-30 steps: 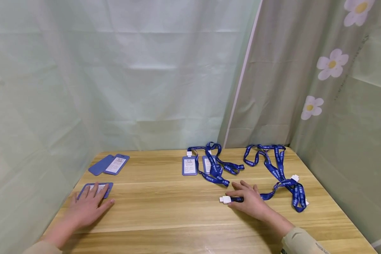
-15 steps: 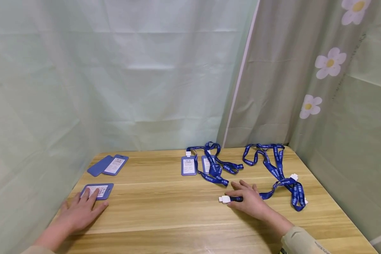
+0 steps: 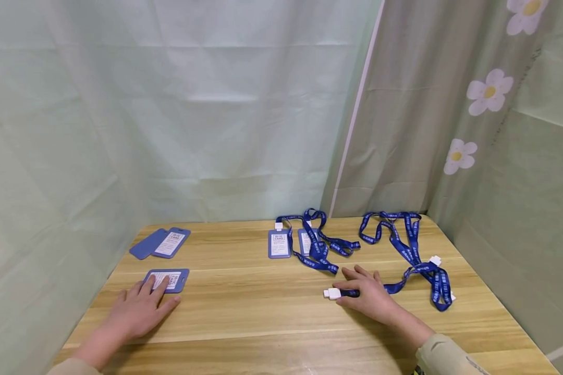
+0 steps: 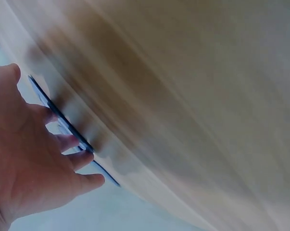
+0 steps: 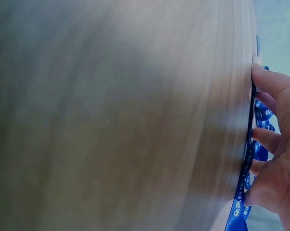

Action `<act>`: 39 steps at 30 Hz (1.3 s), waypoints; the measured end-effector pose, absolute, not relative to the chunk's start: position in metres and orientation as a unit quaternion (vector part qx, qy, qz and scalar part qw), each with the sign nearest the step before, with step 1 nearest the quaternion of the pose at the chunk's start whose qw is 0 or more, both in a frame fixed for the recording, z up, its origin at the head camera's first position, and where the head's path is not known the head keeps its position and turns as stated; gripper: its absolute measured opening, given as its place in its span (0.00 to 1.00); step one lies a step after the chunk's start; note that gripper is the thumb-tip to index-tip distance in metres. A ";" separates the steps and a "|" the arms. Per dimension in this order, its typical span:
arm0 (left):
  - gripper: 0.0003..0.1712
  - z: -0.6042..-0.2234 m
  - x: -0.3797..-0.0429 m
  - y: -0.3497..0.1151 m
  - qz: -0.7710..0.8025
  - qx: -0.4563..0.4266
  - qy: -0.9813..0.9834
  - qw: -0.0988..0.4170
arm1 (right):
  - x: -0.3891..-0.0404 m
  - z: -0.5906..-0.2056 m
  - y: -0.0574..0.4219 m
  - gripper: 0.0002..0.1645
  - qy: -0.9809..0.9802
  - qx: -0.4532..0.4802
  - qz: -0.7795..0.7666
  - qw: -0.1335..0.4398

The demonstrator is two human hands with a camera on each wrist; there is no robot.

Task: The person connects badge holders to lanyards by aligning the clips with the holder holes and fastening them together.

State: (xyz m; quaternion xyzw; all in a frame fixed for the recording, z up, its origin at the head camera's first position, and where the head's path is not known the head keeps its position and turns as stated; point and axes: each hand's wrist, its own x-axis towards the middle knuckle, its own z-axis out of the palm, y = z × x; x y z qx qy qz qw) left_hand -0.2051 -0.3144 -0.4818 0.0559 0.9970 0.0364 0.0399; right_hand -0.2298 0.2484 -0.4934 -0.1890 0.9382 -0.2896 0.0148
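Note:
My left hand [image 3: 138, 312] lies with fingers extended and fingertips on a blue badge holder [image 3: 180, 281], which rests flat and sideways at the table's left. Its printed white card shows partly between and beyond the fingers. On the right, my right hand [image 3: 368, 297] holds a blue lanyard by its white clip [image 3: 333, 294], thumb and index finger at the clip's two sides. The printed strap [image 5: 245, 173] runs under the palm, along the table. From there the lanyard strap [image 3: 396, 288] continues right, towards a tangle of lanyards [image 3: 441, 286].
Two more badge holders [image 3: 173, 242] overlap at the back left. Back centre, a badge holder [image 3: 279, 245] and another partly covered one lie with blue lanyards [image 3: 319, 250] attached. More lanyard loops [image 3: 403, 234] lie back right. Curtains [image 3: 244, 130] enclose the wooden table [image 3: 244, 317].
The left hand drew back slightly, uncovering more of the badge holder, then slid it to the right along the table. My right hand stays at the lanyard clip.

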 end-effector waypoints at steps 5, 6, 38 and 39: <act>0.53 -0.480 -0.206 -0.300 0.042 0.068 0.996 0.039 | -0.229 -0.492 0.249 0.24 0.939 -0.190 -0.288 0.013; 0.53 -0.480 -0.206 -0.298 0.042 0.070 0.996 0.036 | -0.229 -0.492 0.249 0.24 0.938 -0.191 -0.288 0.014; 0.39 -0.469 -0.201 -0.246 0.064 0.198 0.978 0.018 | -0.230 -0.493 0.248 0.24 0.938 -0.184 -0.293 0.021; 0.38 -0.469 -0.201 -0.243 0.064 0.202 0.977 0.017 | -0.230 -0.493 0.248 0.24 0.938 -0.184 -0.293 0.021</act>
